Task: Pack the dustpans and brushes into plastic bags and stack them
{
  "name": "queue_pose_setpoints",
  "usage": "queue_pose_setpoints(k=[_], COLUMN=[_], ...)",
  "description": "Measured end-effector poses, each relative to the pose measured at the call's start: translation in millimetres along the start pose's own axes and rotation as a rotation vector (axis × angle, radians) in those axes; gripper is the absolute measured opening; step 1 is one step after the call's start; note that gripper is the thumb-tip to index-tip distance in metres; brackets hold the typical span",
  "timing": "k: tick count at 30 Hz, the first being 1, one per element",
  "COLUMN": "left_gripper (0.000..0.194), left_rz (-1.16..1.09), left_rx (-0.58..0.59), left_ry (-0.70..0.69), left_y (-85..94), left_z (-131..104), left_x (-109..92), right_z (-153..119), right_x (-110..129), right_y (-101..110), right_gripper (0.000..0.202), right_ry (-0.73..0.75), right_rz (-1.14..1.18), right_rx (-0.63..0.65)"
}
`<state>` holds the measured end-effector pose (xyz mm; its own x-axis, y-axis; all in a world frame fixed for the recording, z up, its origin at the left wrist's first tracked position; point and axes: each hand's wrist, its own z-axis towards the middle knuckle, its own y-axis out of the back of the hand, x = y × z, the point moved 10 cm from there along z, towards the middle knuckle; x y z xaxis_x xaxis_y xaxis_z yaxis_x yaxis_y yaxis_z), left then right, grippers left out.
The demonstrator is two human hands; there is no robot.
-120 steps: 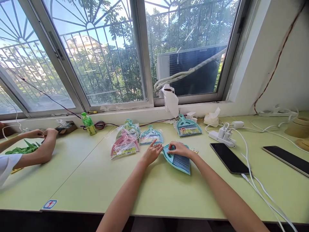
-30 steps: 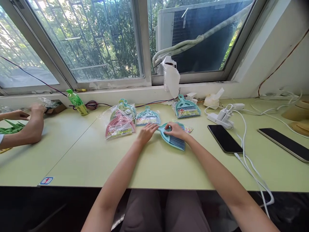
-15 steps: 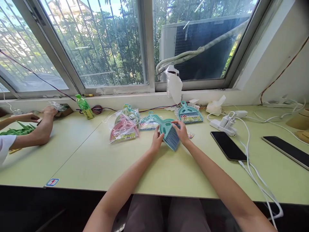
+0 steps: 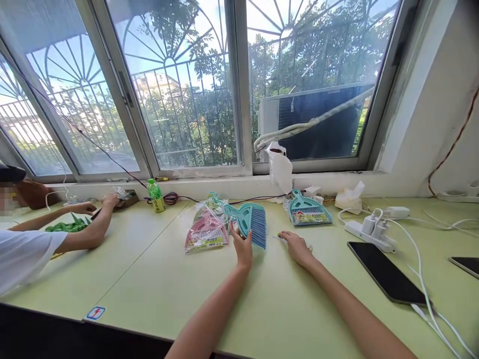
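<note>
My left hand (image 4: 243,247) grips a small teal hand brush (image 4: 241,215) by its body, raised over the table with its blue-grey bristles facing right. To its right, my right hand (image 4: 295,247) rests low on the tabletop, fingers together at a tiny clear and yellow scrap (image 4: 279,236) that is too small to name. Part of a small printed piece shows beside that palm. Left of the brush lies a pink dustpan set (image 4: 207,230) in clear wrapping, with teal pieces behind it. Another packaged teal dustpan and brush set (image 4: 309,212) sits farther back on the right.
A green bottle (image 4: 156,196) stands by the windowsill. On the right are a black phone (image 4: 387,271), a white power strip (image 4: 368,234) and trailing cables. At far left, another person's arms (image 4: 88,227) work near green leaves (image 4: 73,223).
The brush has turned so that its bristles face right, held by my left hand alone. My right hand has let go of it and moved down to the tabletop. The view has tilted up.
</note>
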<state>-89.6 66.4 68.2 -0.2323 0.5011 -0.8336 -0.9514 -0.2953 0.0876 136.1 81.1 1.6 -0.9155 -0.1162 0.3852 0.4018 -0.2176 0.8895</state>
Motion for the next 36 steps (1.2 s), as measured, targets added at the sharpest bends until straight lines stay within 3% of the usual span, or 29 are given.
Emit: queue_pose_setpoints(k=[2, 6, 11, 14, 18, 24, 31, 34, 36], left_gripper=[0.077, 0.079, 0.072, 0.067, 0.079, 0.085, 0.078, 0.066, 0.046], left_rz=[0.000, -0.035, -0.020, -0.050, -0.140, -0.126, -0.233, -0.250, -0.243], left_rx=[-0.005, -0.005, 0.004, 0.028, 0.012, -0.048, -0.067, -0.065, -0.053], left_ry=[-0.003, 0.037, 0.006, 0.014, 0.108, 0.039, 0.088, 0.127, 0.177], left_y=[0.5, -0.1, -3.3, -7.5, -7.3, 1.7, 4.1, 2.0, -2.1], left_z=[-0.6, -3.3, -4.2, -0.8, 6.3, 6.1, -3.4, -0.7, 1.1], left_x=[-2.4, -2.0, 3.2, 15.1, 36.8, 18.2, -2.7, 6.1, 18.2], right_z=[1.3, 7.9, 14.9, 15.3, 14.0, 10.3, 7.5, 6.4, 5.7], right_x=[0.0, -4.8, -22.7, -30.1, -30.6, -35.4, -33.5, -27.6, -25.9], right_y=[5.1, 12.5, 16.4, 12.8, 13.8, 28.5, 24.9, 26.5, 29.4], right_gripper=[0.062, 0.052, 0.064, 0.062, 0.044, 0.027, 0.014, 0.013, 0.013], right_ry=[-0.022, -0.057, -0.105, -0.114, -0.081, -0.107, -0.130, -0.132, -0.151], right_rz=[0.040, 0.187, 0.307, 0.295, 0.221, 0.211, 0.194, 0.144, 0.163], right_rx=[-0.013, -0.005, 0.029, 0.088, 0.120, 0.004, 0.020, 0.031, 0.009])
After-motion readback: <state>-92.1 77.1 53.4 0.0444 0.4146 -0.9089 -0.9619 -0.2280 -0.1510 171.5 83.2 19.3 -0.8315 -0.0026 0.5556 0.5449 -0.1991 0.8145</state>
